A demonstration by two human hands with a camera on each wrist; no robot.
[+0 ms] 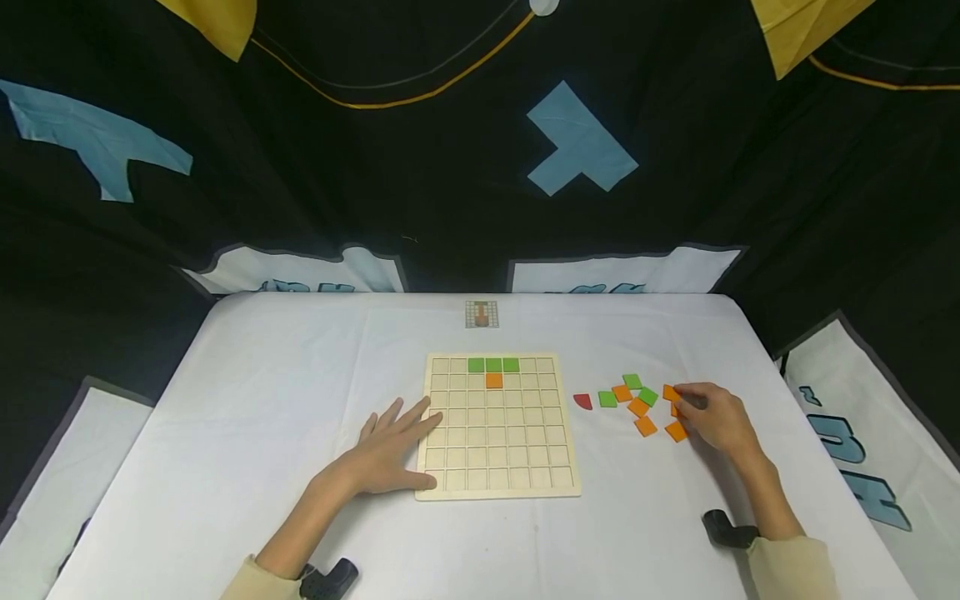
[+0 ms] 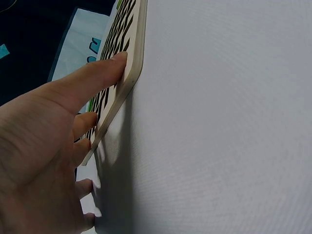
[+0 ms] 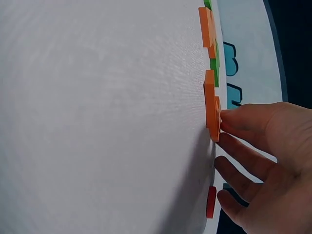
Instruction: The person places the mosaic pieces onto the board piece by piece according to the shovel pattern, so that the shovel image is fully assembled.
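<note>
My left hand [image 1: 390, 454] lies spread at the left side of a pale wooden grid board [image 1: 497, 497]. Its thumb rests on the board's near left corner, with fingertips on the left edge. Three green square tiles [image 1: 493, 365] sit in the board's top row, an orange tile [image 1: 493, 381] under the middle one. At the right edge of the loose tiles, my right hand [image 1: 716, 417] pinches an orange tile [image 3: 218, 117] between thumb and index finger. Another orange tile [image 3: 209, 97] lies right beside it. A red piece [image 3: 211, 202] lies below the other fingers in the right wrist view.
Loose green tiles [image 1: 607, 399] and orange tiles [image 1: 645, 426] lie scattered right of the board. A red quarter-round piece [image 1: 582, 402] is nearest the board. Beyond the board lies a small picture card [image 1: 482, 314] on the white table [image 1: 300, 358]. Dark patterned cloth [image 1: 450, 192] hangs behind.
</note>
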